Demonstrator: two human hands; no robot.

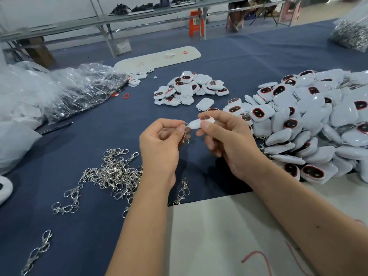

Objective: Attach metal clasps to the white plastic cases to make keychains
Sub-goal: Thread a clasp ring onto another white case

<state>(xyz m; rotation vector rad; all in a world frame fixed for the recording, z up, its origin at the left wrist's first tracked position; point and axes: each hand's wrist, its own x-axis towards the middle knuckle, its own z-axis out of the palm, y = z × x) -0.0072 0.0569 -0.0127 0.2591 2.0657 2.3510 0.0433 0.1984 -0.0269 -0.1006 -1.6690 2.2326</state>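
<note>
Across blue cloth (258,48): big heap of white cases (318,120) at right, smaller heap (189,89) beyond hands, loose clasps (111,172) at left. Mid-air, centre: right hand (229,140) pinching one white case (201,122); left hand (159,144) pinching metal clasp (186,133) by its ring, touching case end. Risk: ring slipping off before fully threaded, clasp dropping, if either pinch loosens.

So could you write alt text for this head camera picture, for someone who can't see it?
Two bare hands work over a blue table: the left hand pinches a metal clasp against a white plastic case held by the right hand. Loose clasps lie to the left, a large heap of cases to the right, and a smaller pile beyond.
</note>
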